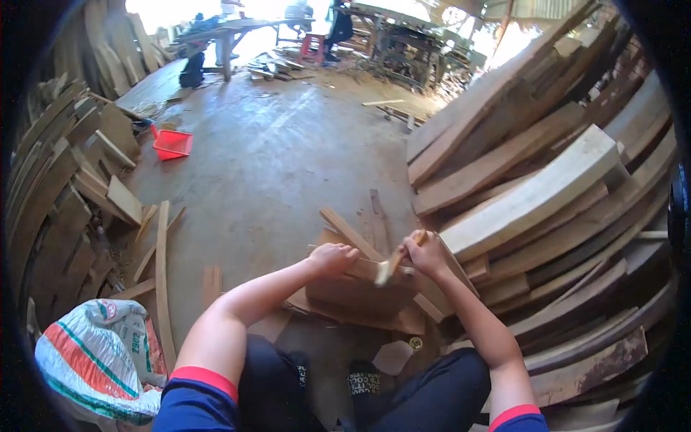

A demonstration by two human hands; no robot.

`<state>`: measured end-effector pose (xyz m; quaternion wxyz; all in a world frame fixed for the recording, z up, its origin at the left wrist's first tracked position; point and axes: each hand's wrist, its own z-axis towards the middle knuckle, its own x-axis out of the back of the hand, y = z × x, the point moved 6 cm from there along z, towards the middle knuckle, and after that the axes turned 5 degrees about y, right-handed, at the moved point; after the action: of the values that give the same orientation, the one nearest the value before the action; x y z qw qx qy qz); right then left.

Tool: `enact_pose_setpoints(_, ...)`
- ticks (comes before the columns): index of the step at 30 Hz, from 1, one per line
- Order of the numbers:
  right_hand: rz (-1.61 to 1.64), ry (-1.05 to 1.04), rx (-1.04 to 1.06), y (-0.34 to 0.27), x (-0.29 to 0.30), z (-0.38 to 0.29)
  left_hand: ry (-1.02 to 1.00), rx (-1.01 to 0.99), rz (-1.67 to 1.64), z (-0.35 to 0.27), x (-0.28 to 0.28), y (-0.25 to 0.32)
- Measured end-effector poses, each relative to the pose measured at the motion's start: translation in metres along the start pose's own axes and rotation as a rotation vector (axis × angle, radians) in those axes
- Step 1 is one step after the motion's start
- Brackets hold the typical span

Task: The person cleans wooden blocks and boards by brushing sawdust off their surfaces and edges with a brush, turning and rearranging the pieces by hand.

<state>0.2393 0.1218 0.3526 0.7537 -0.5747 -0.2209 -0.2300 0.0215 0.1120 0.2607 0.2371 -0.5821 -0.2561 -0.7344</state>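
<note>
My left hand (336,259) is closed around a narrow wooden piece (368,268) above a brown wooden board (359,297). In my right hand (425,255) is a tool with a wooden handle and a pale, blurred head, apparently a flat brush (387,270). Its head is beside the right end of the wooden piece; whether they touch I cannot tell. A pale flat offcut (393,357) and a small round yellowish item (415,343) lie on the floor before my feet.
Stacked planks (534,194) line the right side; boards (59,200) lean along the left. A woven sack (100,356) stands at my left. Farther off are a red dustpan (173,144), a workbench (237,26), a red stool (312,48) and a person's leg (340,29).
</note>
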Motion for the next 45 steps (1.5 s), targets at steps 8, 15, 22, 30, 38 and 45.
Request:
enact_pose_setpoints(8,-0.503,-0.002,0.146,-0.043,-0.009,-0.019,-0.048,0.093,0.0,-0.005,0.004,-0.012)
enact_pose_setpoints(15,-0.322,-0.029,0.41,-0.08,-0.026,-0.032,-0.038,0.083,-0.005,-0.012,-0.002,-0.012)
enact_pose_setpoints(22,-0.15,-0.152,0.266,-0.071,-0.064,-0.03,-0.001,0.055,0.049,-0.001,-0.003,-0.02)
enact_pose_setpoints(30,-0.373,-0.019,0.339,-0.053,-0.009,-0.018,0.045,0.074,-0.009,0.01,-0.019,-0.022)
enact_pose_setpoints(38,-0.164,-0.057,0.372,-0.073,-0.05,-0.027,0.018,0.145,-0.046,0.0,-0.023,-0.038)
enact_pose_setpoints(45,-0.66,0.015,0.273,-0.025,-0.015,-0.011,-0.009,0.118,-0.032,0.007,-0.014,-0.022)
